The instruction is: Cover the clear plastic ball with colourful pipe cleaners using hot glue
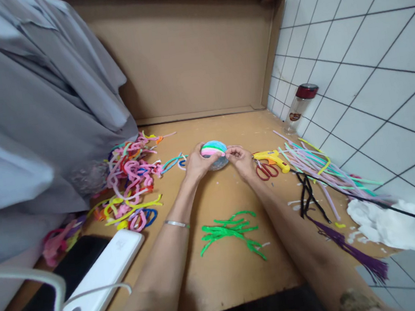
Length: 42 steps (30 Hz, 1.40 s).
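Note:
Over the middle of the table, my left hand grips a round ball from its left side, thumb across the front. Blue, green and pink fuzzy bands cover the ball's upper part, while its lower part looks clear or greyish. My right hand is at the ball's right edge with thumb and fingers pinched together; what lies between them is too small to make out. Closer to me lies a loose bunch of bright green pipe cleaners. Just right of my right hand are a yellow glue gun and red-handled scissors.
Tangled coloured pipe cleaners heap at left, near a white power bank. Straight pipe cleaners, black pipe cleaners, a purple tassel and white fluff lie right. A red-lidded jar stands by the tiled wall.

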Tool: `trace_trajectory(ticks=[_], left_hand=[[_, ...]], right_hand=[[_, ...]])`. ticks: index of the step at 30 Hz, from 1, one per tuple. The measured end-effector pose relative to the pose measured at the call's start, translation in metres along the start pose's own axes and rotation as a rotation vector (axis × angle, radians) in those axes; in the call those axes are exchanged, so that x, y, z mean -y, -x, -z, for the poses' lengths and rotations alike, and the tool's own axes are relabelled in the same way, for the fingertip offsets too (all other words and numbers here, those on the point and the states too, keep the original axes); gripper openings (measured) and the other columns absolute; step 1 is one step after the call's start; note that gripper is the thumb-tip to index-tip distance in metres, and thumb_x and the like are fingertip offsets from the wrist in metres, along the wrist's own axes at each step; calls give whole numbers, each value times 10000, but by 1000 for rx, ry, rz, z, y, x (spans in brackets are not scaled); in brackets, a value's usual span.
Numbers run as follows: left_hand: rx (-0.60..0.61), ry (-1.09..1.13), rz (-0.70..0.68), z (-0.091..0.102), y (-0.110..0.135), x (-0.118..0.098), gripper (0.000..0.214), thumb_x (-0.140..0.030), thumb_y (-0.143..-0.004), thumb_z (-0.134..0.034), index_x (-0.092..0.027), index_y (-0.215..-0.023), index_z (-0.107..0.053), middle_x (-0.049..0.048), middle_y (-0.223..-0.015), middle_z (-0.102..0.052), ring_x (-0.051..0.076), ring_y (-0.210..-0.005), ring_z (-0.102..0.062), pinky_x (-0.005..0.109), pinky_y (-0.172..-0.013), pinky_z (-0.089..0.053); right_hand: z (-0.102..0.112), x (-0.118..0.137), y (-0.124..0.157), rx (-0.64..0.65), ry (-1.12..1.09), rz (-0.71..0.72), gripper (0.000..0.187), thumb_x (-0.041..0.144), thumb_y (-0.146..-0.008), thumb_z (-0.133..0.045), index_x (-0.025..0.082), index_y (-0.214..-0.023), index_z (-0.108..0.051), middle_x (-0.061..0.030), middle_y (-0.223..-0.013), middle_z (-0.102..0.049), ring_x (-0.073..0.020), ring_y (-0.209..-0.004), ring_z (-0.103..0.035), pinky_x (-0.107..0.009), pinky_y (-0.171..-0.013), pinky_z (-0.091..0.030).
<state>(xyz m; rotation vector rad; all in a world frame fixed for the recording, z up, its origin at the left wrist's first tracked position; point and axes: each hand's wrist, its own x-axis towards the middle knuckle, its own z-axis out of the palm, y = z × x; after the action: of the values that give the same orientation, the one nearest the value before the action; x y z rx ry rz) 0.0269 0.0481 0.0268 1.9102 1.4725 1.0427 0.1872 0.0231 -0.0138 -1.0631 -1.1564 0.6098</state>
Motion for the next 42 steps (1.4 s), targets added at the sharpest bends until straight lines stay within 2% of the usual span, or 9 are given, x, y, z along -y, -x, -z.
trace_trajectory(ticks=[9, 16, 22, 35, 42], left_hand=[[36, 150, 46, -3, -8, 9, 739, -452, -669, -770, -177, -1323, -563, 109, -1244, -671, 255, -1138, -634, 358, -976, -500], [45, 73, 76, 0, -5, -4, 704, -400, -661, -769, -181, -1299, -568, 106, -1245, -667, 263, -1146, -630, 350, -989, -487], [35, -11, 93, 1, -1, -14, 703, -379, -665, -760, -161, -1300, -548, 160, -1323, -614, 306, -1223, -585, 402, -1042, -443], [27, 33, 52, -5, -6, -3, 709, -382, -639, -780, -188, -1283, -553, 131, -1281, -633, 284, -1190, -601, 385, -1035, -457], [43, 20, 68, -1, -3, -7, 668, -376, -671, -756, -170, -1276, -561, 152, -1330, -606, 295, -1221, -585, 392, -1044, -446]], right_hand=[[-3, 3, -1, 8, 51, 16, 69, 279, -675, -656, 217, -696, -680, -62, -951, -665, -207, -930, -630, -372, -889, -506], [-3, 3, 1, 1, 82, 40, 83, 283, -684, -637, 213, -693, -682, -63, -939, -663, -207, -935, -628, -357, -878, -501], [-2, 2, 0, 18, 45, 46, 110, 310, -692, -639, 208, -705, -681, -70, -937, -666, -224, -925, -636, -390, -884, -497], [-1, 7, 3, 31, 88, 25, 153, 381, -688, -669, 228, -677, -668, -64, -980, -650, -216, -954, -614, -357, -856, -503], [-7, 8, 3, 1, 145, 72, 147, 353, -694, -677, 226, -627, -643, -64, -919, -614, -219, -955, -594, -357, -850, -499]])
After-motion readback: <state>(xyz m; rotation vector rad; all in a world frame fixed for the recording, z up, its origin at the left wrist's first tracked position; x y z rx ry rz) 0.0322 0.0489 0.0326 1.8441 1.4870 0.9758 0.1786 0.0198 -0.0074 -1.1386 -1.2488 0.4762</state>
